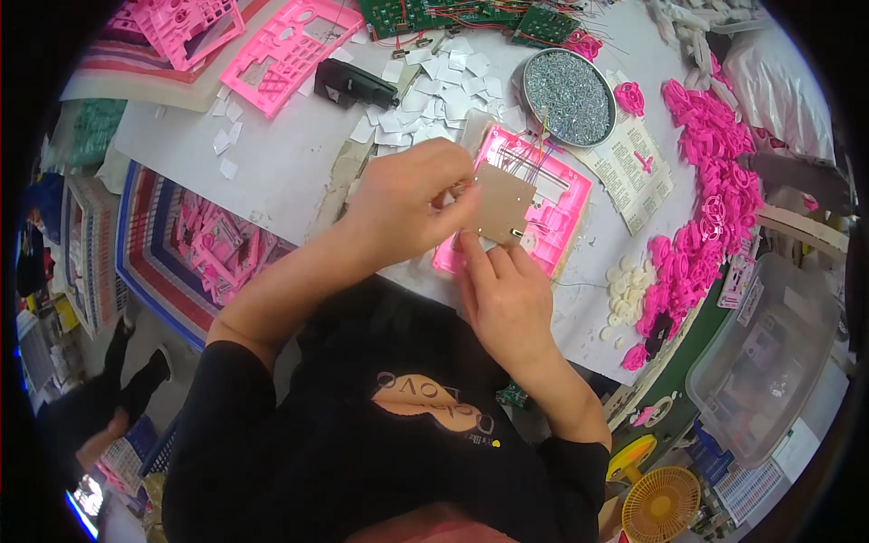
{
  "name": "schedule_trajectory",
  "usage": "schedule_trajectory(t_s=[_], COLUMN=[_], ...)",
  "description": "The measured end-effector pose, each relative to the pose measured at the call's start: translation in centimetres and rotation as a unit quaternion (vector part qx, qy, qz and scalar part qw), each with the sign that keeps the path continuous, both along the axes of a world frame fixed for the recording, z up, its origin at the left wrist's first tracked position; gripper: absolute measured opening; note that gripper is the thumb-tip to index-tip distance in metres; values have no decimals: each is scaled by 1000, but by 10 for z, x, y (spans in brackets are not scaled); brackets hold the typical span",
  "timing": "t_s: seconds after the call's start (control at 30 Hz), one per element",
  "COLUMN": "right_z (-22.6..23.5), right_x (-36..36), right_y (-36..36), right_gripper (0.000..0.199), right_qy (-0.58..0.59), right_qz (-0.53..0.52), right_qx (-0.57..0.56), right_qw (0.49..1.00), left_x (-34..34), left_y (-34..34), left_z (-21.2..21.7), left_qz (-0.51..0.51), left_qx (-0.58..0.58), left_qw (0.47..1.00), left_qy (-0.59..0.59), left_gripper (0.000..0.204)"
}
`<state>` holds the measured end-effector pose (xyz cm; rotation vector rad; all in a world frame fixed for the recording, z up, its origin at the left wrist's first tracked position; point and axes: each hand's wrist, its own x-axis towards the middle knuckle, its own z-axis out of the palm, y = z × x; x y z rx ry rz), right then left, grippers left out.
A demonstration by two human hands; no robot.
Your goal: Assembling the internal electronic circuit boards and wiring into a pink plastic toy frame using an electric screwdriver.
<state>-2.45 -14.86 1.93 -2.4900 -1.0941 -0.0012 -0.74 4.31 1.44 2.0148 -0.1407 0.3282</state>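
Left hand (407, 204), right hand (502, 294) holding brown circuit board (501, 201) over pink housing (557, 213)

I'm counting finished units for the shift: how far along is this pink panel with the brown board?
Done: the pink frame lies on the table, thin wires running up from it. In hand: the left hand and right hand pinch the brown board just above the frame. Left: the board isn't seated yet; the dish of screws sits untouched, and no finished unit shows.
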Motion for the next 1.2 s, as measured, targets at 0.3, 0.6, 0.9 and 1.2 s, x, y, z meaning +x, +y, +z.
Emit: schedule_trajectory(t_s=[0.3,0.6,0.9,1.2], right_z=[15,28,29,-14], right_x=[9,9,8,-4], right_y=[-11,-35,-72,-85], right_gripper=[39,37,20,17], right_qy=[80,138,178,160], right_qz=[71,-89,-91,-148], right_qx=[-26,219,106,180], right_qw=[994,962,974,959], left_x=[-17,-33,-30,-46], left_y=[-7,-19,-44,-42], left_z=[-12,1,12,-16], left_qz=[-59,-179,-200,-237], left_qx=[-267,40,109,197], left_qw=[933,983,971,950], left_qy=[233,23,-71,-54], left_gripper=[10,12,21,21])
